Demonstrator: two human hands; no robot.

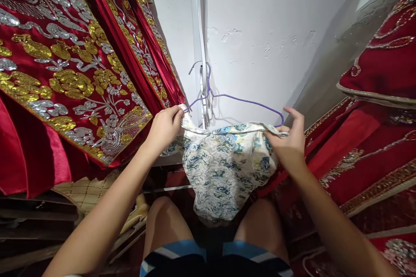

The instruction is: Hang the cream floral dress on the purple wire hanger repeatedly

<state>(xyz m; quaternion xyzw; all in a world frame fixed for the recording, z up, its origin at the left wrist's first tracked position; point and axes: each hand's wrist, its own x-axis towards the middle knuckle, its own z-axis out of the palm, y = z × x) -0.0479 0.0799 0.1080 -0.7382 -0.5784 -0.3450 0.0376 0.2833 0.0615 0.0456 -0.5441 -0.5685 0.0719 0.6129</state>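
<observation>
A white garment with a blue, green and yellow floral print (pixel 219 173) hangs between my hands, its banded top edge drawn out sideways. My left hand (pixel 165 125) is closed, pinching the garment's left top corner together with the left end of a purple wire hanger (pixel 242 98). At the other side my right hand (pixel 290 136) grips the garment's right top edge near the hanger's right end, one finger raised. The hanger's hook is up by a light-coloured vertical strip on the wall; whether it hangs there I cannot tell. The garment's lower part falls between my knees.
Red cloth with gold and silver sequins (pixel 74 73) hangs close on the left. More beaded red garments (pixel 364 138) crowd the right side. A white wall (pixel 269 39) with peeling paint stands ahead. Wooden slats (pixel 35 220) lie at lower left.
</observation>
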